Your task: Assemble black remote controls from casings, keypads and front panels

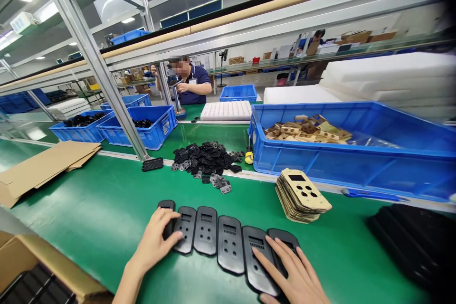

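Note:
Several black plastic remote-style housings (pixel 231 247) lie side by side in a slightly curved row on the green work surface, each with a rectangular window and round holes. My left hand (pixel 153 237) is at the left end, its fingers over the end housing (pixel 166 205) and its thumb touching the neighbouring one (pixel 185 242). My right hand (pixel 294 273) lies with spread fingers across the two housings at the right end, partly covering the rightmost housing (pixel 285 235). Both hands rest on the pieces without wrapping round them.
Behind the row are a heap of small black pads (pixel 210 156), a stack of beige cut-out sheets (pixel 302 194) and a blue bin (pixel 320 161). Dark stacked parts (pixel 402 242) sit right, flat cardboard (pixel 46 166) left. A co-worker (pixel 194 80) works across the bench.

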Demonstrator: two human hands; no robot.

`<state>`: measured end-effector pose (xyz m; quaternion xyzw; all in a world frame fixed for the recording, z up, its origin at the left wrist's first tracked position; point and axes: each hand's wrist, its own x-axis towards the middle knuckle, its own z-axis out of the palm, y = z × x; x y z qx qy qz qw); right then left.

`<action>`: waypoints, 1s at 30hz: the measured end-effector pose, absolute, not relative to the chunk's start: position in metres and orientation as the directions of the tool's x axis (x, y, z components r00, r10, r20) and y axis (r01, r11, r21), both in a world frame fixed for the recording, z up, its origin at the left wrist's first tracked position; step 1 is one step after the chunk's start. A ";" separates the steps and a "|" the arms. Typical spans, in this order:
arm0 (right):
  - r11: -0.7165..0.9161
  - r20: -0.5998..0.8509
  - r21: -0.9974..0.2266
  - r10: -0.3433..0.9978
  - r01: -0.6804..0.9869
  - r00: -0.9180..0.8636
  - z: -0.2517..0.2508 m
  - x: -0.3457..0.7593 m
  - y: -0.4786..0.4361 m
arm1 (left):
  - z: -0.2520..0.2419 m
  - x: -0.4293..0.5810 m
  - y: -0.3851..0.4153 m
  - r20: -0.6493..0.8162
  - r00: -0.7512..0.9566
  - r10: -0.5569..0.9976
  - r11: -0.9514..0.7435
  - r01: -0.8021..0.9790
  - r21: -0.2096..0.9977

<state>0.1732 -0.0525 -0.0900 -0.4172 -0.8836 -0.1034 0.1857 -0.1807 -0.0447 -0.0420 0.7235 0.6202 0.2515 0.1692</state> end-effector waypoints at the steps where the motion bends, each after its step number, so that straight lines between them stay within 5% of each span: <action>1: 0.630 0.400 0.026 0.705 0.776 -0.586 -0.089 0.173 -0.052 | -0.041 -0.174 -0.045 0.115 0.194 0.974 -0.226 0.831 0.508; 4: 0.621 0.353 -0.001 0.734 0.784 -0.581 -0.089 0.173 -0.049 | -0.043 -0.157 -0.045 -0.024 0.386 0.922 -0.349 0.858 0.377; 7: 0.606 0.311 -0.061 0.766 0.793 -0.562 -0.091 0.171 -0.044 | -0.050 -0.154 -0.044 -0.047 0.406 0.913 -0.371 0.870 0.325; 21: 0.623 0.205 -0.178 0.781 0.762 -0.590 -0.071 0.159 -0.041 | -0.061 -0.180 -0.067 0.025 0.236 0.971 -0.237 0.952 0.194; 25: 0.637 0.229 -0.128 0.765 0.760 -0.602 -0.083 0.160 -0.041 | -0.072 -0.187 -0.071 0.056 0.080 0.995 -0.088 0.984 0.152; 30: 0.637 0.343 -0.040 0.732 0.770 -0.589 -0.105 0.165 -0.030 | -0.071 -0.181 -0.062 0.033 0.088 0.996 -0.093 0.971 0.221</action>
